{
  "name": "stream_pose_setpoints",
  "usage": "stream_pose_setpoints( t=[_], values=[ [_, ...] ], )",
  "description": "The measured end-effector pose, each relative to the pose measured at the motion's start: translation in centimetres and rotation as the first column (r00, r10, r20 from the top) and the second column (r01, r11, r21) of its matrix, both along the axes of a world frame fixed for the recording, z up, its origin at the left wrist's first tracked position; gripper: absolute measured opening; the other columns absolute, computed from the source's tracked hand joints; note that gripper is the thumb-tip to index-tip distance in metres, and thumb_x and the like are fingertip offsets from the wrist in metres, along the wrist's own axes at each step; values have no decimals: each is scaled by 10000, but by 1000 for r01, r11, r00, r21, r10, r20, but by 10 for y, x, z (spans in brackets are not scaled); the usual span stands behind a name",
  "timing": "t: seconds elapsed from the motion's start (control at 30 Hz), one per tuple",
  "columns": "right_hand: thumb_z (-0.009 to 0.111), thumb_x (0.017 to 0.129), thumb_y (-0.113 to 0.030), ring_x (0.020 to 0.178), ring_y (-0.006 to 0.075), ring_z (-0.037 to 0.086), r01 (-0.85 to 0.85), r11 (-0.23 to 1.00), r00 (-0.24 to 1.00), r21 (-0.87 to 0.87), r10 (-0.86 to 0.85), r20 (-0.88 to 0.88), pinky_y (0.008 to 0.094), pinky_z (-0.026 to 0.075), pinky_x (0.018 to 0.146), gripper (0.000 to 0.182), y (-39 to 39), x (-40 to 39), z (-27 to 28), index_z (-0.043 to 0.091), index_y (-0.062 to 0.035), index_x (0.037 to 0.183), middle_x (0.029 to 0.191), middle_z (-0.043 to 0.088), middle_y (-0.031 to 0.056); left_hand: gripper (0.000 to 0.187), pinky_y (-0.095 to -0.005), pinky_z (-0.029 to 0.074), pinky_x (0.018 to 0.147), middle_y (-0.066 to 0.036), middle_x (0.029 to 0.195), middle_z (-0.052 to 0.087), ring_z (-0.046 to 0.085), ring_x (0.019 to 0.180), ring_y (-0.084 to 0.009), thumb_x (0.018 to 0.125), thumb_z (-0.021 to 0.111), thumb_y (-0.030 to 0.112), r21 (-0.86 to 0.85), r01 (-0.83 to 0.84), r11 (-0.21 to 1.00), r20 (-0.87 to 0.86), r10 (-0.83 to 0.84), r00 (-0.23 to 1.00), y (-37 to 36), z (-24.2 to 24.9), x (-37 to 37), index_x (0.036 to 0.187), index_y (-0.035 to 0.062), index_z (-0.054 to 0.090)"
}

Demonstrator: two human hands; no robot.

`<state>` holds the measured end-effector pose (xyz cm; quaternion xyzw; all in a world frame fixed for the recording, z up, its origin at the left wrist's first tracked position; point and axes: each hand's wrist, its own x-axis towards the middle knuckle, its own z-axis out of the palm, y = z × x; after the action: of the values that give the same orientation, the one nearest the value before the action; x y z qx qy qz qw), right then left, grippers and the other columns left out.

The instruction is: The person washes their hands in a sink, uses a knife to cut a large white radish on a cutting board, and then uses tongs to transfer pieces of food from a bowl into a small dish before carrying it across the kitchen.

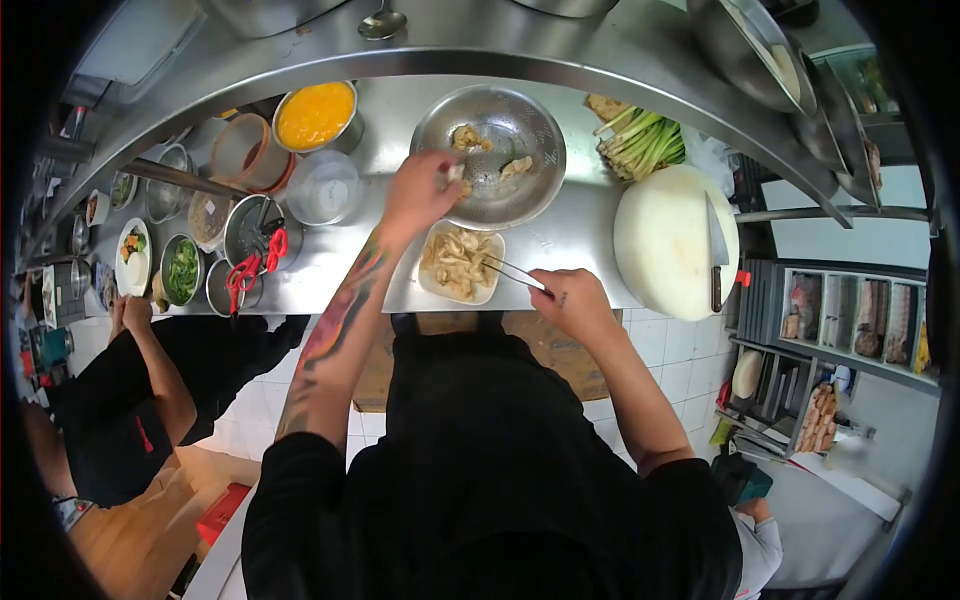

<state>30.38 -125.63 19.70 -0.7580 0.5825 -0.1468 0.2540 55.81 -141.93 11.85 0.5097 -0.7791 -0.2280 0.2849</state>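
Note:
Over the left rim of a large steel bowl (545, 165), my left hand (425, 190) pinches a piece of pale food (456, 173). Several battered-looking pieces (515, 167) lie in that bowl. My right hand (572, 304) is closed round metal tongs (512, 270), whose tips reach into a white square dish (484, 294). Pale cooked strips (458, 262) fill the dish, which stands just in front of the steel bowl, near the counter's front edge.
Left of the bowl stand a clear tub (324, 188), a pot of orange liquid (317, 115) and red scissors (277, 249). A knife (716, 250) lies on a round white board (670, 240), with green stalks (645, 145) behind. A co-worker (125, 415) stands at far left. A steel shelf (480, 62) overhangs the counter.

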Motion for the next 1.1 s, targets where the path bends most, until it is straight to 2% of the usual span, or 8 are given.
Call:
stream_pose_setpoints(
  t=[0.03, 0.13, 0.23, 0.37, 0.67, 0.83, 0.97, 1.1],
  values=[
    [674, 836, -185, 677, 360, 646, 9, 1000, 1000, 27, -9, -9, 453, 519, 635, 126, 5, -4, 0, 683, -68, 882, 704, 654, 148, 369, -383, 510, 794, -112, 958, 643, 620, 881, -267, 758, 747, 141, 38, -39, 999, -189, 45, 981, 24, 9, 13, 1095, 42, 635],
    [682, 834, -188, 673, 352, 653, -10, 1000, 996, 21, 12, -83, 445, 525, 638, 167, 12, -15, -23, 705, -76, 955, 695, 656, 133, 367, -331, 481, 769, -105, 948, 599, 543, 793, -234, 735, 765, 60, 152, -53, 987, -265, 93, 960, 103, -3, 41, 1065, 37, 607],
    [689, 830, -181, 667, 342, 660, 1, 998, 999, -64, -4, -37, 441, 530, 640, 222, 12, -10, -39, 704, -68, 1020, 692, 659, 126, 309, -376, 511, 785, -112, 1072, 615, 592, 893, -286, 768, 756, 63, 61, -14, 998, -170, 24, 985, 148, -23, 37, 1042, 44, 617],
    [691, 833, -173, 674, 336, 666, -14, 995, 998, -102, 8, -57, 436, 533, 645, 239, 12, -13, -36, 693, -55, 1041, 713, 675, 125, 325, -400, 516, 799, -99, 1153, 616, 585, 945, -307, 775, 748, 39, -111, -48, 993, -98, 38, 994, 166, -33, 26, 1084, 72, 651],
    [701, 835, -181, 690, 325, 679, 4, 1000, 994, 1, -4, -106, 426, 535, 648, 236, 7, -9, -20, 698, -47, 1030, 761, 702, 125, 460, -403, 508, 854, -143, 1240, 575, 578, 1023, -320, 775, 783, 56, -40, -89, 995, -189, 80, 979, 179, -58, 22, 1210, 63, 632],
    [709, 829, -186, 716, 343, 676, 101, 994, 991, -29, -99, 88, 432, 529, 651, 236, -11, -12, 30, 705, -49, 1021, 797, 695, 164, 519, -427, 492, 946, -173, 1268, 559, 562, 1129, -373, 804, 767, 80, -79, -133, 988, -212, 114, 971, 179, -54, 24, 1282, 25, 573],
    [659, 825, -167, 750, 369, 677, -89, 958, 934, -274, -16, -358, 462, 543, 695, 160, -98, -22, 22, 707, -45, 916, 833, 698, 177, 525, -439, 475, 984, -198, 1292, 541, 544, 1165, -392, 836, 741, 115, -63, -99, 993, -221, 83, 972, 183, -46, 23, 1308, 2, 544],
    [641, 821, -161, 754, 383, 676, -152, 966, 882, -208, 38, -469, 477, 545, 712, 135, -156, -30, -12, 702, -41, 815, 815, 693, 189, 537, -429, 477, 979, -198, 1331, 521, 542, 1179, -371, 847, 730, 90, -78, -141, 987, -242, 119, 963, 183, -41, 29, 1339, 11, 526]
  ],
)
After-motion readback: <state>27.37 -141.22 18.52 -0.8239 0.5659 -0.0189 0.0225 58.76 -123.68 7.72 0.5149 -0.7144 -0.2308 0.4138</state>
